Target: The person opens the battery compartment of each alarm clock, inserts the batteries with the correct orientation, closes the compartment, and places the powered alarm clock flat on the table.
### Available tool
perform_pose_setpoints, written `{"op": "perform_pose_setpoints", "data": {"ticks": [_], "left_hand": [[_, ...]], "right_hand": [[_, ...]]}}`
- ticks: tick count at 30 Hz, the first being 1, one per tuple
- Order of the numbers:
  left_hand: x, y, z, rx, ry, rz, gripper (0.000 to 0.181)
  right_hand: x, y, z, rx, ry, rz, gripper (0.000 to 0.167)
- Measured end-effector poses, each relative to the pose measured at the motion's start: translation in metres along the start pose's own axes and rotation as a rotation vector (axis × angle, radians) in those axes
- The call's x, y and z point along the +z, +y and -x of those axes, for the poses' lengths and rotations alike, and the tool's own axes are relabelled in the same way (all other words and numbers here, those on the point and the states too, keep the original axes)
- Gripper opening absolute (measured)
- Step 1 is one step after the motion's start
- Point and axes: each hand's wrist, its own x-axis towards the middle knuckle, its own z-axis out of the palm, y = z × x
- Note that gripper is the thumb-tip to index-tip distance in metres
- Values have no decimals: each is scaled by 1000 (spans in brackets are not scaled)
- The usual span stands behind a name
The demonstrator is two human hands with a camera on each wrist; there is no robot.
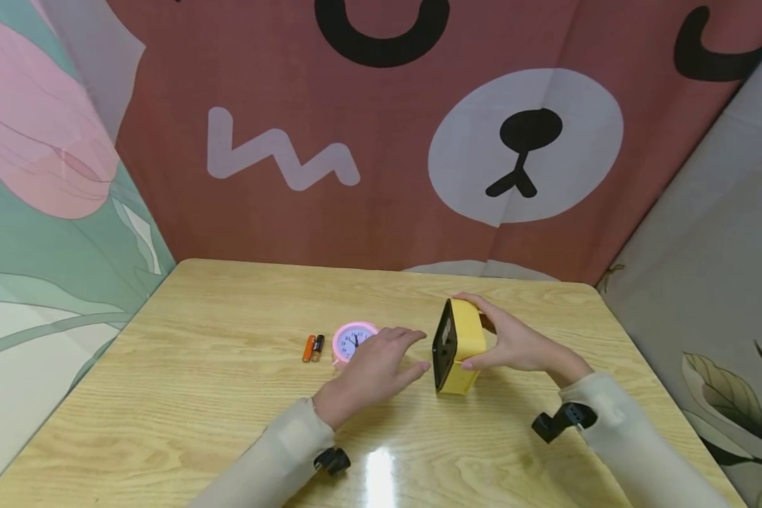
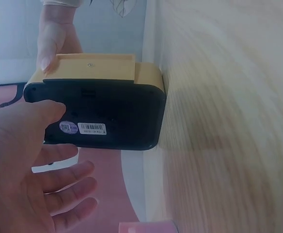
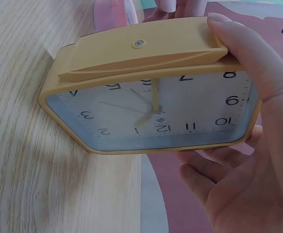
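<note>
Printed red cloth backdrop point(image 1: 387, 229) behind; pale wood-grain tabletop point(image 1: 228, 416), slightly glossy. Yellow clock point(image 1: 470, 328) between the hands, nearer the right, long axis roughly upright, short end down at the tabletop, full contact unclear. Right hand point(image 1: 521, 340) grips it, thumb on the base side, fingers round the opposite side. Left hand point(image 1: 377, 360) open, fingers spread, holding nothing, just beside the black back point(image 1: 444, 353), which faces it; dial point(image 3: 195, 104) faces the right-hand side. Casing looks smooth plastic, rounded corners; small metal screw point(image 3: 139, 43) in base; barcode label point(image 2: 92, 128) on back. Round pink clock point(image 1: 346, 339) just beyond left hand, partly hidden; two cylindrical batteries point(image 1: 308, 348) left of that, side by side.
</note>
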Motion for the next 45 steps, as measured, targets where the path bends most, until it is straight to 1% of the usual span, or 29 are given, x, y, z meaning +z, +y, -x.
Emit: {"op": "perform_pose_setpoints", "data": {"ticks": [8, 17, 27, 34, 38, 45], "left_hand": [[2, 7, -7, 3, -5, 10, 51], [9, 4, -9, -10, -17, 24, 51], [8, 0, -9, -36, -19, 41, 52], [6, -2, -7, -37, -11, 37, 52], [4, -3, -4, -46, -12, 39, 53], [3, -6, -1, -34, 2, 41, 52]], "right_hand": [[-1, 2, 0, -28, -16, -65, 101], [0, 4, -1, -29, -20, -69, 101], [1, 10, 5, -25, 33, -79, 100], [5, 14, 6, -51, 49, -152, 99], [8, 15, 8, -52, 62, -175, 101], [9, 15, 12, -34, 66, -175, 102]]}}
